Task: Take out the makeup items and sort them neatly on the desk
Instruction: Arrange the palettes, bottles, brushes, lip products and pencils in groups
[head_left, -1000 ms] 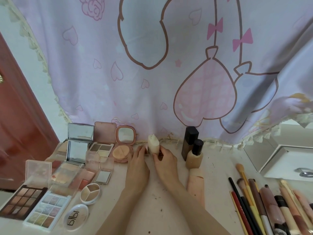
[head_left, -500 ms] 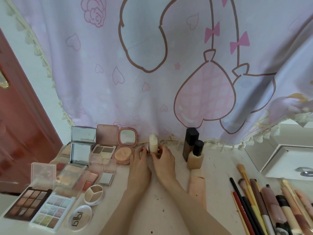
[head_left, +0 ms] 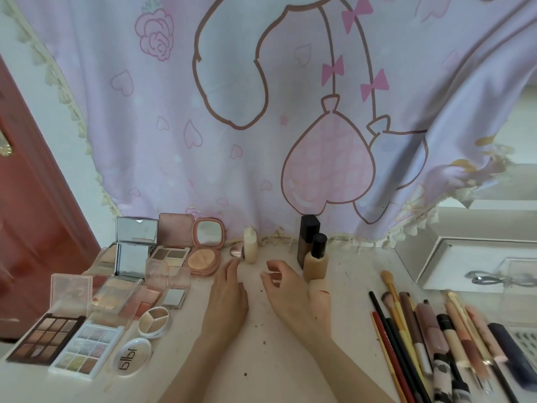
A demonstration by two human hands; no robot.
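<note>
Speckled desk top [head_left: 290, 359] is carrying 2 bare forearms reaching in from the near edge. Left hand [head_left: 226, 298] is lying palm down, fingers straight, holding nothing. Right hand [head_left: 286, 289] is hovering with fingers loosely curled, holding nothing. Near left, round compact [head_left: 132, 357] is showing mirrored lettering, unreadable. Farther back, beige sponge [head_left: 250, 245] is standing upright against pink curtain [head_left: 261, 112], clear of both hands.
</note>
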